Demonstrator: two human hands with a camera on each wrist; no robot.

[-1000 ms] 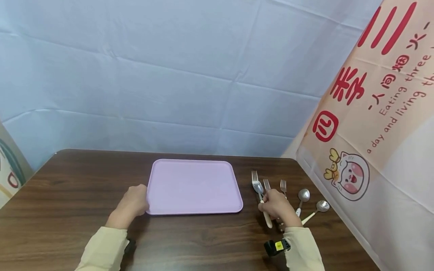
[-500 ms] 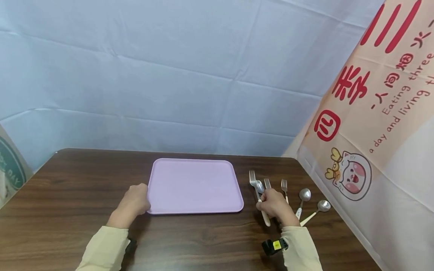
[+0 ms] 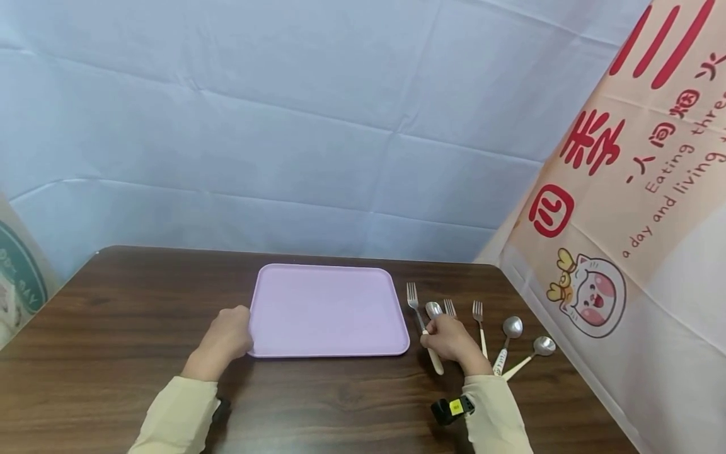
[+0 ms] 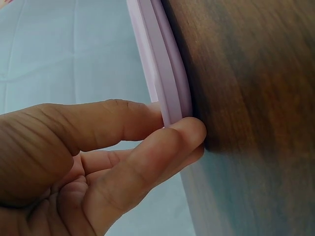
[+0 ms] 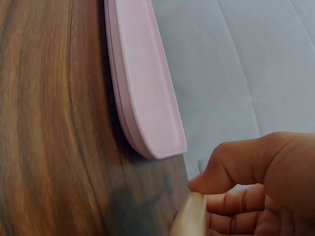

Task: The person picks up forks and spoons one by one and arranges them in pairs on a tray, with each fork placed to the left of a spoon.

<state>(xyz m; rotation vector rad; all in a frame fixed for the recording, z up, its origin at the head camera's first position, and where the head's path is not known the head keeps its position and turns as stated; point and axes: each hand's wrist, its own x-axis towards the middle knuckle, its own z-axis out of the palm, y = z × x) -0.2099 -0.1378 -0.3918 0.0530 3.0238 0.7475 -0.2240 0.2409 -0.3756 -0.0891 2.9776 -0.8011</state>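
Note:
A pale purple tray [image 3: 329, 310] lies on the brown table. My left hand [image 3: 224, 335] pinches its near left edge; the left wrist view has the thumb on the rim [image 4: 170, 101] and the fingertips against its underside. With the right hand [image 3: 452, 342] I hold a fork [image 3: 413, 297] by its cream handle [image 5: 191, 216], thumb pressed on it. The tines point away from me, beside the tray's right edge. Whether the fork touches the table I cannot tell. A spoon [image 3: 433, 309] and another fork [image 3: 450, 307] show just past that hand, their handles hidden.
Right of my right hand lie a small fork [image 3: 478, 310], a spoon with a patterned handle [image 3: 512, 328] and a spoon with a cream handle [image 3: 543, 346]. A light blue cloth [image 3: 283, 126] hangs behind the table [image 3: 317, 403], a printed cloth [image 3: 652, 284] along the right.
My right hand has shifted left with the fork, which now stands nearer the tray and apart from the spoon it overlapped. The left hand has stayed at the tray's edge.

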